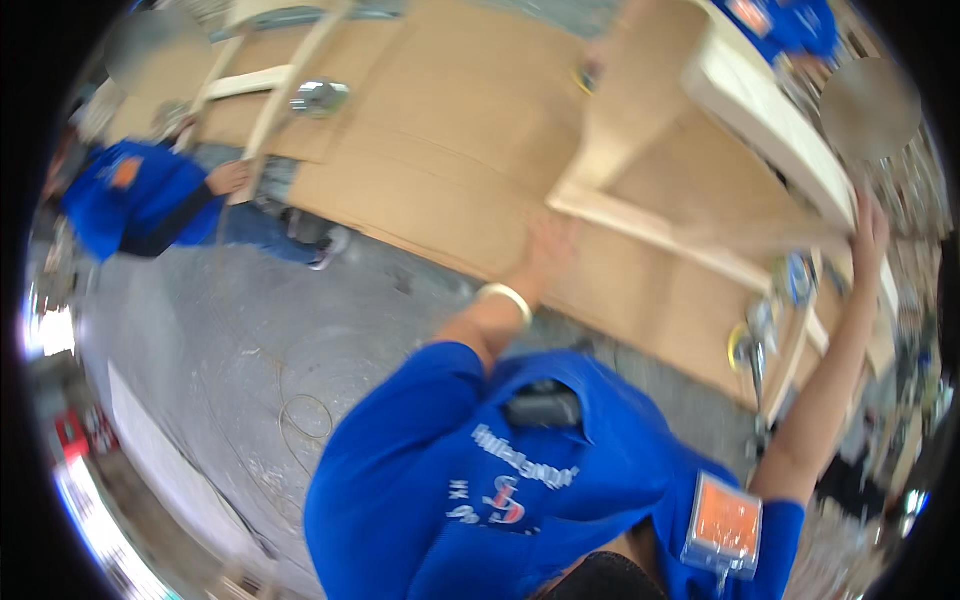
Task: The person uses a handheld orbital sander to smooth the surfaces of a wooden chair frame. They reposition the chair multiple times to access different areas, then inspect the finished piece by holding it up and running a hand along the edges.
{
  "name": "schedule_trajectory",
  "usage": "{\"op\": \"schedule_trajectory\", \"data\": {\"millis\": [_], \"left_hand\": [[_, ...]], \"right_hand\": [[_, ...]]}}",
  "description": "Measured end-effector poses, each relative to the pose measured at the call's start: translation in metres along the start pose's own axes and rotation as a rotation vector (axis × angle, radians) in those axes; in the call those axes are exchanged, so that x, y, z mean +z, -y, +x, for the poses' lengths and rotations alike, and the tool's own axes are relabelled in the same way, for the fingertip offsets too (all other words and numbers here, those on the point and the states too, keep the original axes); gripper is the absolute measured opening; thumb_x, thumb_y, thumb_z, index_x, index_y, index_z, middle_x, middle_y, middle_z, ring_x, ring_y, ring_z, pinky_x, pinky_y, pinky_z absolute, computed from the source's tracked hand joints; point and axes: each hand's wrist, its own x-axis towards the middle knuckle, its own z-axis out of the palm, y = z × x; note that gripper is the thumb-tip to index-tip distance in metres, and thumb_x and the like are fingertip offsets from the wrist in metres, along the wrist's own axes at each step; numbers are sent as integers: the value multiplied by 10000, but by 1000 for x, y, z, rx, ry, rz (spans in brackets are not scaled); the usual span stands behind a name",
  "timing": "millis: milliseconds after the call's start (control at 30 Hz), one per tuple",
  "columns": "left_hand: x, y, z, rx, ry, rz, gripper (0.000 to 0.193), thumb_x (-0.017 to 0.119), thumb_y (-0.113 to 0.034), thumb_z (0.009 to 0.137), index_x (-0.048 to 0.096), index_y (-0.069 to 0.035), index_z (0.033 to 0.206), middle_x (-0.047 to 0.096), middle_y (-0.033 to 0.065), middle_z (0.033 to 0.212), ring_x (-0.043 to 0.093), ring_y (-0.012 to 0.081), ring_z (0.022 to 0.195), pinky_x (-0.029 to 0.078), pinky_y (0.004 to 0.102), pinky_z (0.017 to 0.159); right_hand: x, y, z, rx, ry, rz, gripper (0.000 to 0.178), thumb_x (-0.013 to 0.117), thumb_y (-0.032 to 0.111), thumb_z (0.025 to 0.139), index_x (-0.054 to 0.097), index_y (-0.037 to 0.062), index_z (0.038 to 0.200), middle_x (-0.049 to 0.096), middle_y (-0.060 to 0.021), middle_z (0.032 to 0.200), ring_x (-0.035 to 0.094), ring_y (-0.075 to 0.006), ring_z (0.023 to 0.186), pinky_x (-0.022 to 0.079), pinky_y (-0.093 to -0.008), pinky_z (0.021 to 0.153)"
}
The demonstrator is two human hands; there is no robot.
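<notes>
A pale wooden furniture frame [665, 238] with a broad curved rail [775, 125] rests on a brown cardboard-covered table [430, 150]. My right hand [870, 232] is at the rail's right end, its fingers closed over the edge. Smeared by motion, my left hand [550, 255] is beside the frame's near-left corner, over the cardboard; whether it touches the wood is unclear. Between the frame's bars at the right lies a shiny metal tool [760, 335], with a yellow ring [738, 345] next to it. A blue roundish item [800, 278] is close by, too blurred to name.
At the left, a co-worker in a blue shirt [150, 195] has a hand on another wooden frame [270, 100]. A shiny rounded metal object [320, 97] is beside that frame. Another person in blue [790, 25] stands across the table. A thin cord [305, 415] loops on the grey floor [200, 330].
</notes>
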Motion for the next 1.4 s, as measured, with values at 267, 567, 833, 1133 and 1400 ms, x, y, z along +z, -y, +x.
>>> {"op": "schedule_trajectory", "data": {"millis": [267, 567, 833, 1133, 1400], "left_hand": [[-22, -5, 0, -66, 143, -54, 622, 466, -268, 933, 259, -123, 1502, 546, 171, 1259, 442, 317, 1225, 349, 441, 952], [-26, 4, 5, -41, 14, -19, 637, 520, -280, 905, 309, -76, 1470, 576, 180, 1212, 510, 325, 1161, 403, 495, 918], [-70, 23, 41, -339, -324, -1027, 289, 587, -254, 918, 623, -29, 1095, 649, 111, 812, 635, 245, 761, 509, 368, 697], [-264, -2, 8, 178, -257, -1808, 461, 444, -409, 998, 628, 12, 1035, 609, 56, 715, 544, 128, 632, 465, 263, 641], [-315, -19, -12, 394, -69, -2025, 612, 332, -461, 1021, 542, 82, 1210, 655, 129, 979, 607, 183, 834, 500, 327, 790]], "right_hand": [[-6, 7, -5, -65, 121, -88, 378, 438, 267, 1007, 594, -77, 1001, 612, -134, 891, 547, -198, 846, 427, -320, 806], [0, 26, -10, -124, 111, -18, 397, 432, 296, 1007, 619, -54, 1015, 619, -126, 896, 551, -193, 835, 432, -322, 782], [-1, 57, -34, -183, -20, -47, 370, 507, 320, 962, 596, -34, 905, 541, -124, 698, 477, -173, 670, 415, -308, 654], [-4, 88, -56, -106, -71, -51, 400, 520, 370, 951, 660, -3, 984, 631, -124, 778, 573, -212, 734, 444, -307, 700], [-17, 93, -90, -189, -70, -107, 466, 554, 443, 893, 638, 1, 1014, 639, -159, 891, 608, -309, 846, 464, -353, 759]]}}
